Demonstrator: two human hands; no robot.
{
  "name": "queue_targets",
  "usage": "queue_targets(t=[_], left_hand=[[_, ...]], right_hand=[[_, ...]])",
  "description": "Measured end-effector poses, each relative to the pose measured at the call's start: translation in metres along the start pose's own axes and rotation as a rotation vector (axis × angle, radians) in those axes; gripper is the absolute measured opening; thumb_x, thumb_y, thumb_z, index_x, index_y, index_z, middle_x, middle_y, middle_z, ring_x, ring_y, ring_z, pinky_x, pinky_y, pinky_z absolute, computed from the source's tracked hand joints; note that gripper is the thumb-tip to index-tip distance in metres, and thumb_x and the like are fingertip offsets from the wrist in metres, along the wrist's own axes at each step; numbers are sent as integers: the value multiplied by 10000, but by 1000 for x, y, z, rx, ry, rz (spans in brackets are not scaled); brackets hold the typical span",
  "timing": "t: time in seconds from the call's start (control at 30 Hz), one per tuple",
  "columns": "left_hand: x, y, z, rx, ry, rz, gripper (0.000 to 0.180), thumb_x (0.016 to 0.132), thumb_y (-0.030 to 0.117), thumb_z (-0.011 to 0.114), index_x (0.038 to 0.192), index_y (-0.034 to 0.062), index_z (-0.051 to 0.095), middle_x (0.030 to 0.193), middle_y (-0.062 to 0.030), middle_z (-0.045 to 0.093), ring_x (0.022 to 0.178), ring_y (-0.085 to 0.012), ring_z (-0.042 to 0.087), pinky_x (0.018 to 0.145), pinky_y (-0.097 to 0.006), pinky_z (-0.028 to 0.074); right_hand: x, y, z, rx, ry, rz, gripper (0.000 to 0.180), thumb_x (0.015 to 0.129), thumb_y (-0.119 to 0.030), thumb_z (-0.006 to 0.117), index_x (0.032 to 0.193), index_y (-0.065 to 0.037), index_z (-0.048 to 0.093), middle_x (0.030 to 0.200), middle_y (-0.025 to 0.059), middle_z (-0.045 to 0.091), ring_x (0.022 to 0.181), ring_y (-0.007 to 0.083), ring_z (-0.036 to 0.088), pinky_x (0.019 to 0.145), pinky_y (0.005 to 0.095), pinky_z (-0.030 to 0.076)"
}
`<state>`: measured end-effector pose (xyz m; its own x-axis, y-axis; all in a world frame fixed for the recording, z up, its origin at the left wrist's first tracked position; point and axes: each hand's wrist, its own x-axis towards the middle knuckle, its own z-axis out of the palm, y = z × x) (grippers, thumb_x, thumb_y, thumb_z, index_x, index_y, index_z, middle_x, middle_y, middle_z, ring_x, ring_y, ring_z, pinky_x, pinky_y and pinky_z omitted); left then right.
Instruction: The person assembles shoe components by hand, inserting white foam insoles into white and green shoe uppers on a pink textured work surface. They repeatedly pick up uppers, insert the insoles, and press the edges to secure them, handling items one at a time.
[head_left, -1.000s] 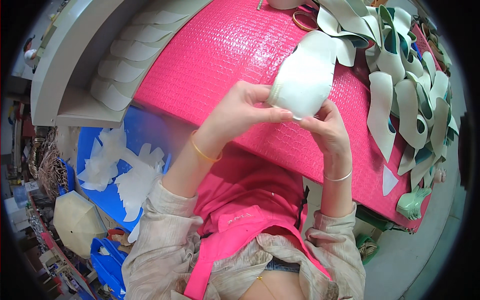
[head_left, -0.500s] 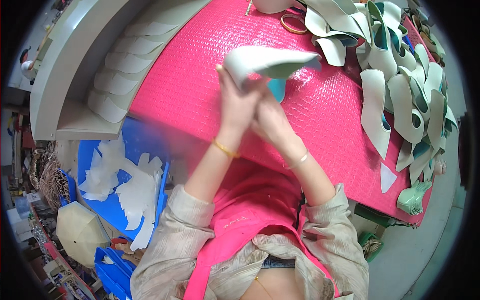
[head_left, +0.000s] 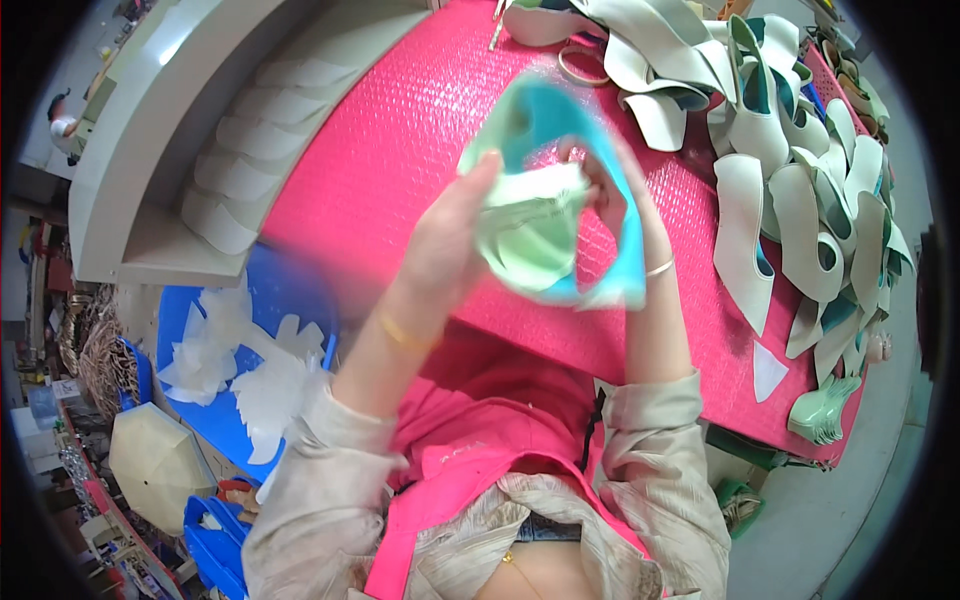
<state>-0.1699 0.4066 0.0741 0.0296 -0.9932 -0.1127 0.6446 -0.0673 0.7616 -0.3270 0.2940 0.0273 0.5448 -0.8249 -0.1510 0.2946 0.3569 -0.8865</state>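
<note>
Over the table I hold a pale green shoe upper [head_left: 535, 265] with a turquoise lining, its inner side turned up and blurred by motion. My left hand [head_left: 450, 235] grips its left side, thumb on top near the rim. On the other side my right hand [head_left: 648, 225] is closed round the edge; a few fingertips show through the opening, the rest is hidden behind the turquoise part. A pile of similar pale uppers [head_left: 745, 185] lies to the right of my hands.
The pink textured table [head_left: 370, 170] bears a tape roll [head_left: 583, 66], a white pointed piece [head_left: 768, 373] and stacked green curved pieces [head_left: 825, 410]. A grey shelf [head_left: 160, 130] with white pieces curves along the left. Below it stands a blue bin [head_left: 185, 385] of white scraps.
The upper has been turned over, so its turquoise lining and inside now show. My hands have moved apart, left to the left side and right to the right side of it.
</note>
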Motion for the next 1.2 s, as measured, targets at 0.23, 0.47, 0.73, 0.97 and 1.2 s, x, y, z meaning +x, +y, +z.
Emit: queue_targets(t=[0.23,0.47,0.73,0.97,1.2], left_hand=[[35,5,-2,-769,-391,120,490,946,369,336,1219,-21,451,1184,-132,539,1093,-229,511,991,-384,330],[35,8,52,-133,-200,145,551,919,520,332,998,25,560,874,-27,591,775,-83,533,676,-233,439],[-5,79,-16,-429,-409,305,416,896,246,482,1228,-1,448,1066,-107,565,976,-140,551,812,-230,455],[44,48,49,448,-75,474,335,925,284,444,1035,-8,565,944,-78,622,869,-139,590,782,-295,458],[58,53,21,-383,-289,77,301,930,237,421,990,-8,585,971,-98,638,916,-181,603,826,-343,460]], right_hand=[[-38,-22,7,-1144,653,-860,159,873,-122,541,921,30,547,935,98,546,878,178,525,812,275,414],[-45,-70,64,-1413,299,-1290,142,740,-88,672,851,-28,605,808,50,602,764,148,564,767,300,435],[-55,-120,-161,422,-18,-510,224,899,-204,491,983,-15,578,977,163,611,1024,265,563,990,430,377],[-53,-92,26,-602,24,-502,407,860,-295,536,1158,-21,494,1069,92,567,1038,172,505,898,288,375],[-43,-58,19,-112,25,-246,331,840,-214,621,1068,16,555,896,53,615,855,130,582,764,290,472]])
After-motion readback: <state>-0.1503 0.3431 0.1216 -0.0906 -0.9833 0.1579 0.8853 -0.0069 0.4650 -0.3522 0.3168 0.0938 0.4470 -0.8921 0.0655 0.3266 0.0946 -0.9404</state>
